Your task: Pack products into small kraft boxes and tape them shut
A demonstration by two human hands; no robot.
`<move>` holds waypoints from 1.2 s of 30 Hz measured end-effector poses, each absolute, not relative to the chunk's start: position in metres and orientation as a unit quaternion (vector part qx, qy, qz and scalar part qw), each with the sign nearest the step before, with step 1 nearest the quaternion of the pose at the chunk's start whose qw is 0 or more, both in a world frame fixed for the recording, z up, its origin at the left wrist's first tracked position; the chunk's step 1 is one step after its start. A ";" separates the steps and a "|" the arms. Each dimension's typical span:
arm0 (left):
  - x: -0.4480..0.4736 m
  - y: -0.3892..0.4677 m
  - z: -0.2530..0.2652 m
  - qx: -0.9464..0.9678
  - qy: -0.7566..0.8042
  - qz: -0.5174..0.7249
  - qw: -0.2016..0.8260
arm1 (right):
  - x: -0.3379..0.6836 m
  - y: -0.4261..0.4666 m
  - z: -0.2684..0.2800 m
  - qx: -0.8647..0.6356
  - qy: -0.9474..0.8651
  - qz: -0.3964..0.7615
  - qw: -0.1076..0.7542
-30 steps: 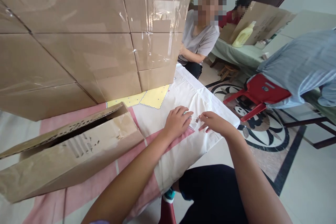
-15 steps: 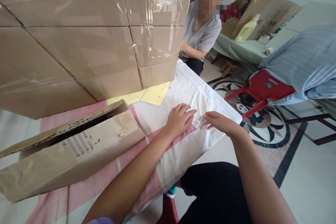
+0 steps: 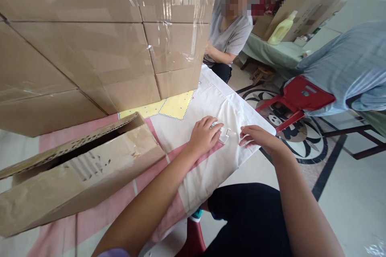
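My left hand (image 3: 205, 134) rests on the cloth with its fingers bent over a small clear plastic packet (image 3: 223, 136). Only the packet's right end shows, with a small pale rectangle on it; the rest is under my fingers. Just right of the packet is my right hand (image 3: 255, 136), its fingers curled and thumb and forefinger close together at the table's edge. Whatever is between those fingertips is too small or too clear to make out. Under both hands lies a white and pink tablecloth (image 3: 199, 180).
Taped cardboard boxes (image 3: 99, 56) rise at the back left. A partly open carton (image 3: 81, 172) lies nearer, left of my left arm. Yellow sheets (image 3: 176, 105) lie by the boxes. A person (image 3: 232, 32) sits beyond the table; another sits on a red chair (image 3: 310, 94) at right.
My right hand has moved a little to the right, away from the packet. My left hand stays over it, and the whole view has shifted slightly.
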State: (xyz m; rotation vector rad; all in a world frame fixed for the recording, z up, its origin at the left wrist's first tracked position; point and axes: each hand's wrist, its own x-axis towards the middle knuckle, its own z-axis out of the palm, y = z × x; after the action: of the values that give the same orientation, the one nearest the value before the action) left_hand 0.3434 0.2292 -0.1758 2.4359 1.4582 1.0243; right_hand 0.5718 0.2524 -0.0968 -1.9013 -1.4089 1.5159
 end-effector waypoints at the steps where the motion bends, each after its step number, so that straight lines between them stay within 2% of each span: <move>1: 0.344 0.229 -0.176 0.806 0.482 0.339 0.062 | 0.575 0.253 -0.098 -0.670 -0.494 0.528 0.169; 7: 0.344 0.229 -0.175 0.808 0.480 0.337 0.062 | 0.568 0.248 -0.105 -0.610 -0.542 0.562 0.136; 12: 0.344 0.229 -0.174 0.810 0.481 0.331 0.054 | 0.556 0.246 -0.107 -0.567 -0.538 0.603 0.162; 24: 0.345 0.227 -0.172 0.809 0.482 0.333 0.055 | 0.552 0.241 -0.110 -0.592 -0.545 0.556 0.209; 36: 0.348 0.232 -0.171 0.723 0.498 0.443 0.181 | 0.556 0.241 -0.117 -0.588 -0.556 0.549 0.207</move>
State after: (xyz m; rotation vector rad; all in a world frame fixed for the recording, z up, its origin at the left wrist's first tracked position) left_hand 0.3477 0.2322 -0.1706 2.0431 1.4059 1.2526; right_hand 0.5564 0.2413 -0.1167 -1.6384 -1.5488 1.5292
